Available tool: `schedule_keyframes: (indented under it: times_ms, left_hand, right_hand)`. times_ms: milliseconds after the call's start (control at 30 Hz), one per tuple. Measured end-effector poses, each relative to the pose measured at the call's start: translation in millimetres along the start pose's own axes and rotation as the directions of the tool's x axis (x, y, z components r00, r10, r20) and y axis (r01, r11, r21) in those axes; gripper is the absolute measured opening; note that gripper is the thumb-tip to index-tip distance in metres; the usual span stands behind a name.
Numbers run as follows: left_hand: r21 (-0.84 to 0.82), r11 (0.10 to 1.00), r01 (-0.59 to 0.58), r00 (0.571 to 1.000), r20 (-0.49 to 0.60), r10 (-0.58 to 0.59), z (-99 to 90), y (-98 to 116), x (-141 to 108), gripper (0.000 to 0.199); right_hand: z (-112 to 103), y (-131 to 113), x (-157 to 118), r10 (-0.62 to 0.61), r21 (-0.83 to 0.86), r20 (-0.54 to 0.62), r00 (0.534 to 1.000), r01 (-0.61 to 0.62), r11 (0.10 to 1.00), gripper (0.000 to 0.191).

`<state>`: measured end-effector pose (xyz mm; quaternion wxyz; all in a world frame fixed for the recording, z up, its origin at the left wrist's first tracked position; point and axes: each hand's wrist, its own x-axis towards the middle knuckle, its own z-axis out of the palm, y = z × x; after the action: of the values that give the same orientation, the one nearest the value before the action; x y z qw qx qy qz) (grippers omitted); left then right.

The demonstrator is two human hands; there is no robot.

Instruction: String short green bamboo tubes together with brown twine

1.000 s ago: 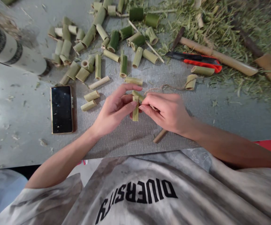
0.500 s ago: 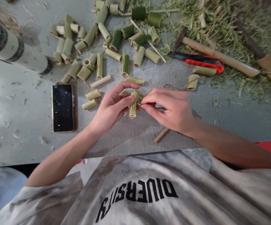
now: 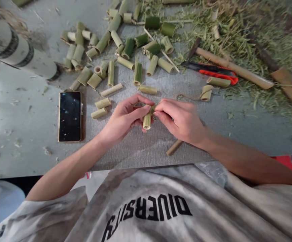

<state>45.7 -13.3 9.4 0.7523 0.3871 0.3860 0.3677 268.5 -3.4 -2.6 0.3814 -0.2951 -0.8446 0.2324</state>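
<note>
Two hands at one pale green hollow bamboo tube (image 3: 147, 121)

Close to the near edge of the grey table (image 3: 125, 156) lies a thin brown stick (image 3: 174, 147). Farther in, the left hand (image 3: 128, 116) clamps the tube between thumb and fingers, its open end free, perhaps so the right hand (image 3: 181, 119) can reach its side. This one pinches, it seems, thin brown twine (image 3: 195, 99). Well to the left, a black smartphone (image 3: 70, 116) lies flat, likely to leave working room. Farthest from the near edge lie many cut green bamboo pieces (image 3: 129, 48); to their right, a red-and-black cutter (image 3: 218, 72) and a wooden-handled hammer (image 3: 234, 66), probably for easy reach.
</note>
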Motion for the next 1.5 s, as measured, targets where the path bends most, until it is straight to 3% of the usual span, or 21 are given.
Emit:
schedule_keyframes:
  times_ms: [200, 367, 433, 633, 1100, 1500]
  left_hand:
    - [-0.068, 0.997, 0.049, 0.999, -0.001, -0.049, -1.5, -1.7, 0.3, 0.022]
    - [-0.144, 0.986, 0.086, 0.996, -0.010, -0.089, -3.7, 0.3, 3.2, 0.025]
    - [-0.157, 0.983, 0.098, 0.995, -0.017, -0.102, -4.1, 1.1, 4.0, 0.026]
    - [-0.180, 0.975, 0.131, 0.991, -0.002, -0.134, -4.4, 2.0, 3.0, 0.025]
    - [-0.185, 0.968, 0.167, 0.986, 0.035, -0.164, -1.1, 7.3, 1.8, 0.019]
    - [-0.158, 0.976, 0.147, 0.989, 0.055, -0.140, 0.4, 5.8, 1.6, 0.023]
  right_hand:
    - [1.9, -0.6, 0.8, 0.024, 0.045, -0.005, 1.000, -0.024, 0.999, 0.026]
    - [4.5, -0.4, -0.3, 0.095, 0.098, -0.079, 0.992, -0.087, 0.991, 0.005]
    - [4.8, -0.7, 0.1, 0.109, 0.094, -0.111, 0.988, -0.099, 0.991, 0.006]
    - [2.7, 1.2, 3.1, 0.017, 0.023, -0.184, 0.983, -0.013, 1.000, 0.006]
    - [0.4, -5.6, 1.4, -0.068, 0.013, -0.102, 0.992, 0.069, 0.998, 0.019]
    - [1.3, -4.0, -0.1, -0.015, 0.086, -0.081, 0.997, 0.022, 0.996, 0.026]
